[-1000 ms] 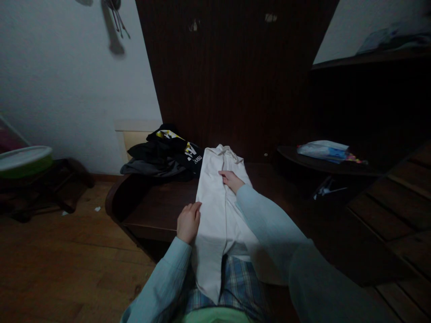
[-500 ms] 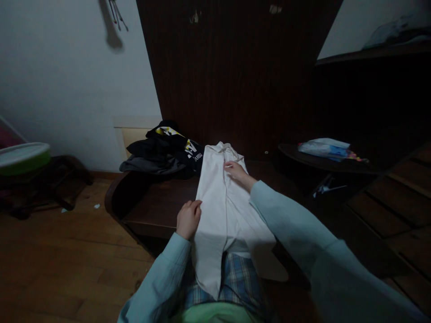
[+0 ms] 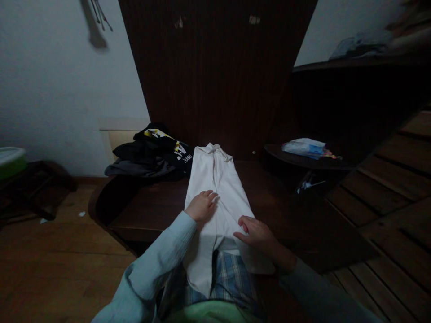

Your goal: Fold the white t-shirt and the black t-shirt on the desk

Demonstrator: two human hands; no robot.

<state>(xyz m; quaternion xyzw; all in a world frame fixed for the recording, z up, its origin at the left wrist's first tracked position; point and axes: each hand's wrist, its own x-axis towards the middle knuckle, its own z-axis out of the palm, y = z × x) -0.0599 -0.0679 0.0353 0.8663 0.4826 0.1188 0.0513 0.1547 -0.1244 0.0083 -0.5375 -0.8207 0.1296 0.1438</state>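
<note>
White garment [image 3: 204, 175], stretched long on the dark wood worktop [image 3: 153, 204], collar end away from the body, lower ends past the front edge and down over the plaid cloth [image 3: 232, 276] of the lap. Left hand [image 3: 201, 206] on the middle of the garment, palm down, fingers extended and a little bent, with nothing visibly pinched. Right hand [image 3: 259, 233] nearer to the body, at the garment's right side, half open, thumb and forefinger apart, with no fabric clearly caught between them; impossible to tell whether the lower fingers hold any.

Main risk, by judgement: sliding toward the lap, because of the loose lower ends without support from the worktop. With a pull only from the right side, likely twisting of the long front line, and new creases between the two hands. From too much weight under the left palm, possible dragging of the upper layer over the lower one, hard to notice in such dim light. Also possible: catching on the dark clothes [image 3: 144, 154], heaped close beside the collar end, in case of a wide sweep to the left. Less danger from the plastic packet [image 3: 303, 147] on the shelf [image 3: 289, 160], well apart on the right.
</note>
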